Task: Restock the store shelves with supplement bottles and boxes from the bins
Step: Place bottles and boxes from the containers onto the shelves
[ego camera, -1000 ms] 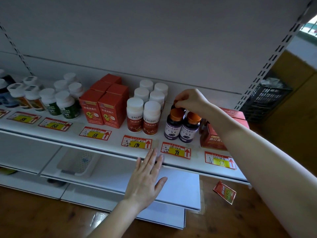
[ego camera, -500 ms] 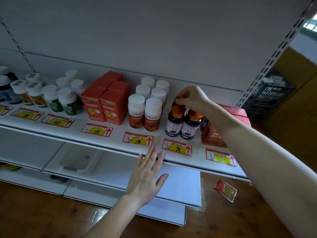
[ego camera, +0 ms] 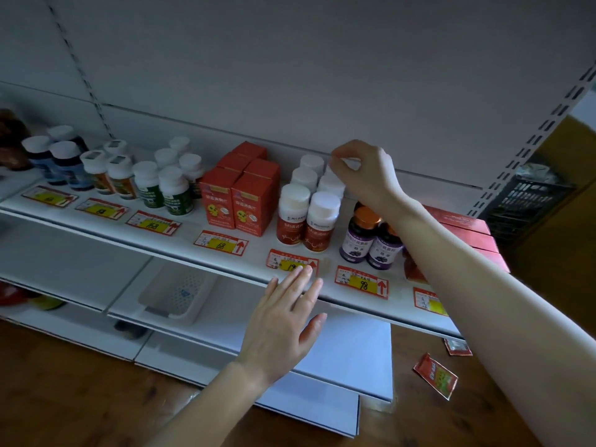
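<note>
My right hand (ego camera: 367, 172) is raised over the back of the shelf (ego camera: 180, 235), its curled fingers pinching the cap of the rear white-capped bottle (ego camera: 350, 163). In front of that bottle stand more red-labelled, white-capped bottles (ego camera: 292, 217). To their right are two purple-labelled bottles with orange caps (ego camera: 356, 237), partly behind my forearm. My left hand (ego camera: 283, 321) is flat with straight fingers, and its fingertips touch a price tag (ego camera: 283, 261) at the shelf's front edge.
Left along the shelf stand orange-red boxes (ego camera: 235, 201), green-labelled bottles (ego camera: 174, 195) and darker bottles. Red boxes (ego camera: 467, 230) lie at the right end, and a black crate (ego camera: 529, 201) sits beyond. A white tray (ego camera: 177, 291) is on the lower shelf. Red packets (ego camera: 435, 375) lie on the wooden floor.
My right hand left the orange-capped purple bottles and moved up and left onto the rear white-capped bottle. My left hand stayed at the shelf edge.
</note>
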`<move>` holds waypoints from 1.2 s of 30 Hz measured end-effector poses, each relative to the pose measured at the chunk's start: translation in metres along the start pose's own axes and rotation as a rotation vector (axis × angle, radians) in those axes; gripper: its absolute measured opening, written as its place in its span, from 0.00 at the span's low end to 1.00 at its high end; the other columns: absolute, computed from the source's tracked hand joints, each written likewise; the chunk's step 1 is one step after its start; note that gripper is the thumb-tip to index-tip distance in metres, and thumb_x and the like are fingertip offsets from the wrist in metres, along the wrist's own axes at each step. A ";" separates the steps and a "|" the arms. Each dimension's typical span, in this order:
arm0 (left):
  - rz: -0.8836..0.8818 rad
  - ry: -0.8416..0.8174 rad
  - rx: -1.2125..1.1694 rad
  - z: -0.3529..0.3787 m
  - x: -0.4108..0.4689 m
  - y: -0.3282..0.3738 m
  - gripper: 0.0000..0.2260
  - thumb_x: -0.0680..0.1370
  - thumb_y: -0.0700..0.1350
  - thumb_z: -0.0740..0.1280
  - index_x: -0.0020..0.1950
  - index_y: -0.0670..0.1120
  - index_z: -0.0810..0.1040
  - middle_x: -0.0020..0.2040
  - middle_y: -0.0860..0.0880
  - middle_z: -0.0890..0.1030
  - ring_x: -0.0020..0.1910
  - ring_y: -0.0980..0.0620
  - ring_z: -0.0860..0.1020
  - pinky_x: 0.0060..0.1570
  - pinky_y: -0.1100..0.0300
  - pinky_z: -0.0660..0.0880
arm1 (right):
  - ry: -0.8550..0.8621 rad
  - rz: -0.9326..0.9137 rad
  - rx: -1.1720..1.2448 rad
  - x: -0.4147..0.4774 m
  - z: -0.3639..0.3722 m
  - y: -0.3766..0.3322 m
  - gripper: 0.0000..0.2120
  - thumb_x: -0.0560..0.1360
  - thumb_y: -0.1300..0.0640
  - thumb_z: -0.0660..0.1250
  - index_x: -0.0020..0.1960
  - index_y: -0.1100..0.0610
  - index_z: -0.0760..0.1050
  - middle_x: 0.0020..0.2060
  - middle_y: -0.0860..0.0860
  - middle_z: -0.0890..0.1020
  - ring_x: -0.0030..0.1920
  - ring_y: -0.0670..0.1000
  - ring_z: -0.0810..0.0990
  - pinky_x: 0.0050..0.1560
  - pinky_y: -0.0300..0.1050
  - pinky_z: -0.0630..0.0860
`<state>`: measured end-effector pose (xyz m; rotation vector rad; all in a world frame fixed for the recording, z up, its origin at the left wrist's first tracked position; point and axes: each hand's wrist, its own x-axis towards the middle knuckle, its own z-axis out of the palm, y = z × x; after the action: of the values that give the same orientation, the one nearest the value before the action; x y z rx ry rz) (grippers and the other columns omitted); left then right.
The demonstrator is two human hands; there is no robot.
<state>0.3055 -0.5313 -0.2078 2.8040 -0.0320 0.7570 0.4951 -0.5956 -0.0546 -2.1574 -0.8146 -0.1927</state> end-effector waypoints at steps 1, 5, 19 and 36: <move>-0.006 0.021 -0.014 -0.010 -0.003 -0.007 0.20 0.77 0.53 0.57 0.68 0.46 0.66 0.67 0.45 0.73 0.69 0.50 0.65 0.68 0.51 0.61 | -0.011 -0.032 0.015 -0.001 0.009 -0.014 0.09 0.75 0.57 0.65 0.52 0.59 0.79 0.52 0.51 0.82 0.54 0.49 0.77 0.47 0.31 0.67; -0.046 0.082 -0.028 -0.052 -0.029 -0.047 0.19 0.80 0.53 0.55 0.66 0.44 0.68 0.64 0.44 0.75 0.66 0.49 0.68 0.67 0.52 0.60 | -0.055 -0.149 0.011 -0.004 0.065 -0.072 0.09 0.74 0.57 0.66 0.50 0.62 0.79 0.49 0.55 0.82 0.52 0.53 0.78 0.47 0.39 0.67; -0.540 0.048 0.270 -0.232 -0.246 -0.240 0.26 0.81 0.57 0.47 0.60 0.42 0.78 0.60 0.45 0.79 0.61 0.49 0.75 0.65 0.47 0.62 | -0.397 -0.407 0.142 -0.064 0.322 -0.309 0.11 0.74 0.59 0.66 0.53 0.64 0.79 0.53 0.58 0.81 0.57 0.55 0.77 0.54 0.38 0.66; -1.011 0.014 0.366 -0.296 -0.334 -0.503 0.23 0.76 0.56 0.55 0.60 0.43 0.79 0.57 0.45 0.81 0.59 0.47 0.78 0.60 0.50 0.64 | -0.778 -0.525 0.137 -0.014 0.635 -0.446 0.12 0.75 0.58 0.66 0.55 0.64 0.77 0.54 0.59 0.80 0.58 0.56 0.76 0.57 0.40 0.66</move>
<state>-0.0879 0.0127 -0.2377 2.5665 1.5092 0.5260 0.1291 0.0736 -0.1980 -1.8289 -1.7699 0.4619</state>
